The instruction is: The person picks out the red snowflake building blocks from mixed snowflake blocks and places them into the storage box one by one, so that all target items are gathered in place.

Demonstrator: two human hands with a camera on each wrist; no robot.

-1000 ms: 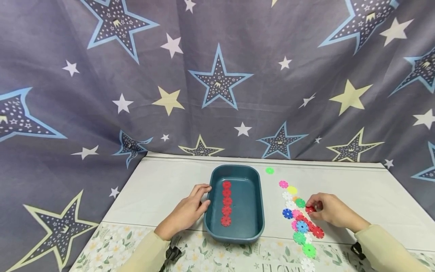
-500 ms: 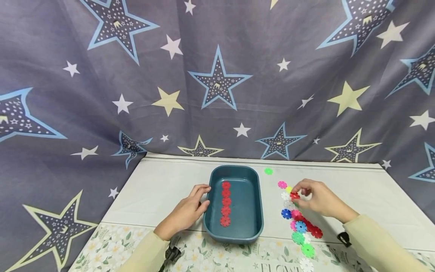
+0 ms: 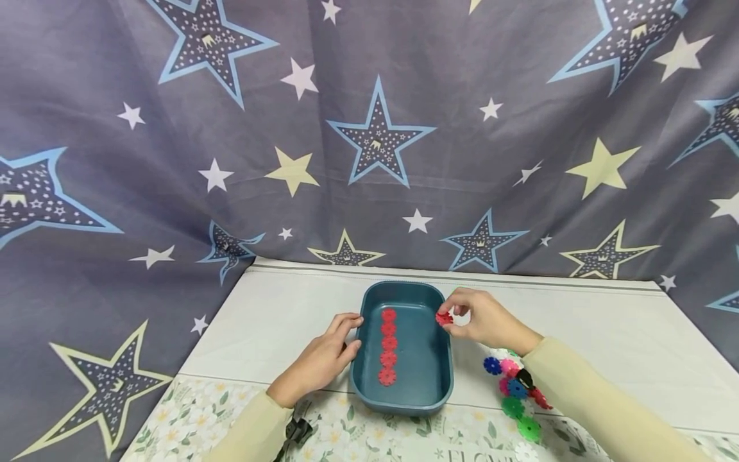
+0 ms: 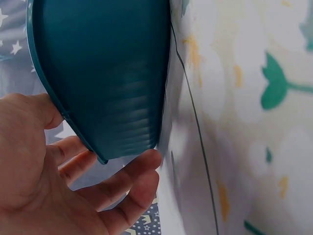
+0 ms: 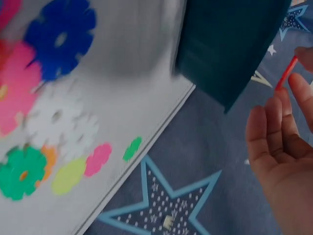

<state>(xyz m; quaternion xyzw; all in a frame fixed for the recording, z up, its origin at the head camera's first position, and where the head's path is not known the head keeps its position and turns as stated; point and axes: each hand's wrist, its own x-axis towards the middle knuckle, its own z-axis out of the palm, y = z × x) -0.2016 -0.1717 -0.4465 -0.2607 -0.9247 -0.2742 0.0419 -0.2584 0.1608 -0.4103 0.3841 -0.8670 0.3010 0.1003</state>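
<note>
A dark teal tray [image 3: 424, 378] stands on the table, with several red snowflake discs [image 3: 389, 343] lined up in a column on its floor, left of the middle. My left hand [image 3: 317, 359] rests at the tray's left rim; in the left wrist view the thumb lies on the rim and the other fingers are spread, loosely bent, beside the wall. Between thumb and fingertips my right hand [image 3: 487, 319] pinches one red snowflake disc [image 3: 444, 318], over the tray's right rim. The right wrist view shows that disc edge-on.
Right of the tray lies a loose pile of coloured snowflake discs, among them a blue disc [image 3: 492, 366] and a green disc [image 3: 528, 428]. My right sleeve [image 3: 600, 391] hides part of it. A starry curtain [image 3: 369, 212] hangs behind the table.
My right hand has lifted a red snowflake disc from the pile and carried it left to the tray's right rim. The left hand stays at the left rim.
</note>
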